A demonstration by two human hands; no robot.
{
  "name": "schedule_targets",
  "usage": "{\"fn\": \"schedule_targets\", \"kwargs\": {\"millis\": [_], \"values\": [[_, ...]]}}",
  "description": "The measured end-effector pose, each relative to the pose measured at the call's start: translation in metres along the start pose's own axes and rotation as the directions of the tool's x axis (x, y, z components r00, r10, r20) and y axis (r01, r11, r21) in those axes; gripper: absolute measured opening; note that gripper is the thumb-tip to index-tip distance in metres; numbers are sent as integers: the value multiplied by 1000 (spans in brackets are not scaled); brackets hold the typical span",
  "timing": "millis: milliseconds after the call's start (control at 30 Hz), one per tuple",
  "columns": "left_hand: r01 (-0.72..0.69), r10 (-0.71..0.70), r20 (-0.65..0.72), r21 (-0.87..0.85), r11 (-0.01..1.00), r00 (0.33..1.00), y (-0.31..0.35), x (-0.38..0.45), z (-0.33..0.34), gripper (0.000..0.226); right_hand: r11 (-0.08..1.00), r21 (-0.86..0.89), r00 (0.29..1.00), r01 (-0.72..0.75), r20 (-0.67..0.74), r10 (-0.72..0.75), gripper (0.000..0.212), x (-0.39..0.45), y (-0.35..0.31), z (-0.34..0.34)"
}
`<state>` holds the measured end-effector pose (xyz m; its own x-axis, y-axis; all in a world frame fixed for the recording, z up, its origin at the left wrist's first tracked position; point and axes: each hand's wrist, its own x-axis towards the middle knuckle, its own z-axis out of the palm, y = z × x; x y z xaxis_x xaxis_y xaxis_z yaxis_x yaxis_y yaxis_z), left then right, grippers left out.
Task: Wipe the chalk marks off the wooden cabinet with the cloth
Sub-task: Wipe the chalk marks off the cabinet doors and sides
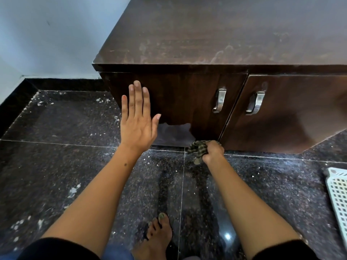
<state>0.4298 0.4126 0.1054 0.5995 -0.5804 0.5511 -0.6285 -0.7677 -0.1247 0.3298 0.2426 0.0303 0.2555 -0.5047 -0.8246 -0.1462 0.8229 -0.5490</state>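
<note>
The dark wooden cabinet (197, 94) stands on the speckled granite floor (75, 166), pale chalk smears across its top (faint). The left hand (138, 117) lies flat, fingers spread, on the left door. The right hand (213, 152) grips the bunched checked cloth (198, 149) at the door's bottom edge.

Dark wooden cabinet (187, 94), smudged top, checked cloth (197, 149) bunched at door's base
</note>
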Motion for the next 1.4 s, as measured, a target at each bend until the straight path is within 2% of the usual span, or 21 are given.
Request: {"fn": "schedule_targets", "kwargs": {"millis": [133,333,400,467,500,533,567,633,700,733,767,800,900,1000,1033,1167,1233,1300,1333,1400], "values": [[3,-3,2,-6,1000,1000,2,1,0,68,1000,-20,998,12,60,-11,36,-4,-7,0],[-7,7,18,13,1000,1000,1,0,-3,68,999,-17,999,28,30,-27,37,-9,-9,-7],[-9,8,23,20,1000,1000,0,0,-4,68,993,52,994,105,25,-106,44,-15,-7,-1],[-27,26,28,25,999,999,-2,0,-5,68,959,-27,959,282,28,-282,58,-28,2,3],[-41,40,35,32,999,999,-5,-1,-6,67,898,-144,910,415,43,-413,63,-36,9,3],[-55,53,42,40,998,998,-8,-1,-6,67,791,-260,829,555,87,-553,66,-42,17,1],[-70,68,48,48,996,997,-12,-2,-7,67,646,-335,716,686,156,-680,68,-47,24,-2],[-96,93,53,60,994,994,-18,-2,-9,66,332,-357,448,873,316,-837,69,-53,33,-9],[-103,99,59,71,992,993,-22,-2,-10,66,-4,-325,163,946,482,-861,67,-51,33,-12],[-92,87,61,74,993,994,-23,-3,-11,66,-185,-317,29,930,566,-824,68,-47,31,-10],[-69,65,61,76,995,996,-24,-4,-11,66,-345,-316,-68,884,643,-763,70,-42,28,-8],[-37,32,63,76,996,998,-26,-5,-12,67,-461,-327,-109,825,708,-698,75,-37,24,-7],[35,-42,85,81,996,996,-33,-8,-13,67,-682,-361,-95,636,840,-534,86,-21,19,-7],[54,-60,92,71,996,994,-37,-10,-13,67,-832,-369,-79,415,896,-437,83,-5,18,-17],[55,-61,94,65,996,994,-36,-10,-13,67,-847,-372,-94,379,895,-435,80,-3,17,-18],[64,-70,115,52,997,991,-37,-11,-11,67,-841,-368,-200,396,859,-470,60,-7,21,2],[64,-69,117,43,997,991,-38,-10,-11,67,-877,-308,-219,368,888,-404,57,-9,22,13],[55,-58,119,28,998,991,-40,-11,-11,67,-936,-191,-186,295,950,-252,56,-4,18,10],[49,-52,118,25,998,992,-41,-11,-12,66,-956,-140,-144,257,973,-181,61,-1,14,4],[48,-51,115,29,998,992,-44,-12,-12,65,-974,-112,-81,198,988,-130,68,3,6,-9]]}}
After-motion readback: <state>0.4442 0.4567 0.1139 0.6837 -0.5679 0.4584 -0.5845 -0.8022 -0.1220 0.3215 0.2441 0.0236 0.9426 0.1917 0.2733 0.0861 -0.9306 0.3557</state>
